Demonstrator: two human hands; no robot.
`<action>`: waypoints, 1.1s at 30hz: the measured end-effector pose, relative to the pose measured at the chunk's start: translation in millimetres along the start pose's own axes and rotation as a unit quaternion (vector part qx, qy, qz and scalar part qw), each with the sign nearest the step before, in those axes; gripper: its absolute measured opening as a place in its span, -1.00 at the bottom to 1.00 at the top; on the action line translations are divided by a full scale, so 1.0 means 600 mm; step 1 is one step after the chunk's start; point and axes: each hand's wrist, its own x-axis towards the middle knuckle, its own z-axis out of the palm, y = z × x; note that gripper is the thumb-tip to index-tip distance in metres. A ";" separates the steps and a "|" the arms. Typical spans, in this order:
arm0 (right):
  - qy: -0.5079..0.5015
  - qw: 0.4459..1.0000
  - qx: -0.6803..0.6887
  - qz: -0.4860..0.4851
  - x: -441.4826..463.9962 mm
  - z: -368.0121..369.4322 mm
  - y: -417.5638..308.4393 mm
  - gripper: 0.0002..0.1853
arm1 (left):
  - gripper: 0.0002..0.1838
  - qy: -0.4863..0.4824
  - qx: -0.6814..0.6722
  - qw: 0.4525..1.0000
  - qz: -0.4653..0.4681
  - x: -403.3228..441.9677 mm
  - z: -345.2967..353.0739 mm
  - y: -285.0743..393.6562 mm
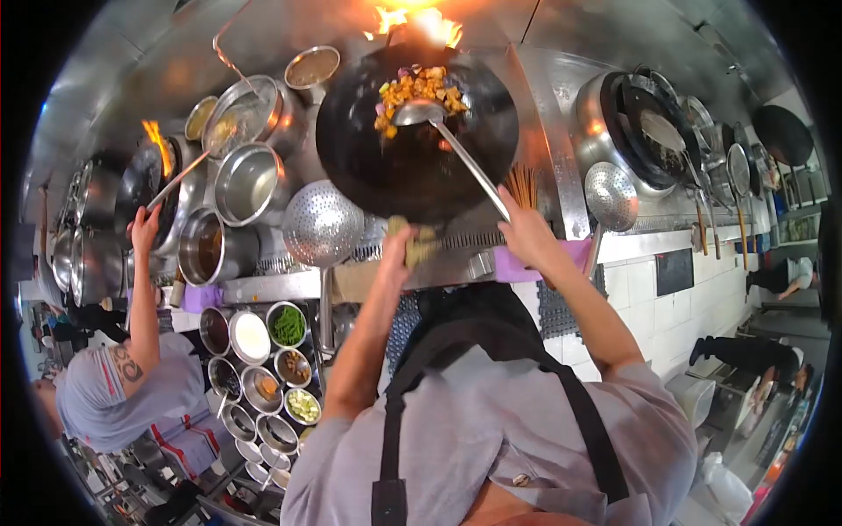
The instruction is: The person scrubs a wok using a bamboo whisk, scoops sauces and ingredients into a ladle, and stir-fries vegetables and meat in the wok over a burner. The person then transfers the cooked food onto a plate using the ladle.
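A big black wok [360, 167] is over the burner, with flames rising behind its far rim. Browned, diced food [425, 85] lies toward the far side of the wok. My right hand [528, 235] is closed around the long handle of a metal ladle [419, 111], whose bowl is against the food. At the near rim, my left hand [396, 252] grips a yellowish folded cloth [421, 245] pressed against the wok; the cloth and the rim partly hide its fingers.
Left of the wok stand metal pots [247, 184] and a perforated skimmer [323, 223]. Seasoning bowls [252, 338] sit lower left. Another person [132, 377] works at a flaming wok on the left. A second skimmer [611, 195] and a stacked-wok station [605, 131] are to the right.
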 end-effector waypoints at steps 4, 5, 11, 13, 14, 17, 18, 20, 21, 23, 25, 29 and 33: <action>0.032 0.996 0.060 -0.050 -0.054 -0.010 0.022 -0.26 | -0.65 -0.024 -0.043 0.999 -0.023 -0.016 0.021 0.015; -0.024 0.995 0.102 -0.002 -0.067 -0.037 0.007 -0.27 | -0.67 0.000 -0.041 0.998 -0.039 -0.002 0.042 0.040; -0.084 0.994 0.061 -0.031 -0.067 -0.085 0.012 -0.27 | -0.70 -0.025 -0.055 0.994 -0.097 -0.004 0.103 0.095; -0.049 0.997 0.037 -0.048 -0.041 -0.058 0.023 -0.28 | -0.64 -0.028 -0.044 0.993 -0.103 0.022 0.094 0.089; -0.043 0.998 0.023 -0.026 -0.019 -0.030 0.029 -0.27 | -0.63 -0.027 -0.039 0.996 -0.074 0.039 0.077 0.066; -0.010 1.000 -0.008 0.002 0.022 -0.001 0.031 -0.26 | -0.61 -0.042 -0.009 0.999 -0.001 0.037 0.010 -0.012; 0.005 1.000 -0.004 -0.009 0.008 0.003 0.027 -0.25 | -0.62 -0.052 0.017 0.999 0.004 0.012 -0.013 -0.032; 0.023 0.999 0.015 -0.020 0.000 -0.010 0.022 -0.24 | -0.62 -0.050 0.012 0.997 0.058 -0.033 0.010 -0.030; 0.012 0.999 0.035 -0.016 -0.018 -0.023 0.018 -0.24 | -0.62 -0.040 0.005 0.996 0.079 -0.057 0.020 -0.033; 0.031 0.995 0.065 -0.067 -0.049 -0.022 0.035 -0.23 | -0.63 -0.017 -0.037 0.999 -0.002 -0.031 0.033 -0.001; -0.022 0.992 0.116 -0.041 -0.061 -0.056 0.023 -0.26 | -0.65 -0.013 -0.042 0.998 -0.038 0.013 0.065 0.048; -0.088 0.990 0.095 -0.057 -0.062 -0.089 0.023 -0.29 | -0.70 -0.029 -0.061 0.995 -0.078 0.002 0.108 0.085; -0.029 0.995 0.025 -0.096 0.007 -0.024 0.043 -0.27 | -0.72 0.001 -0.074 0.996 -0.058 0.048 0.097 0.064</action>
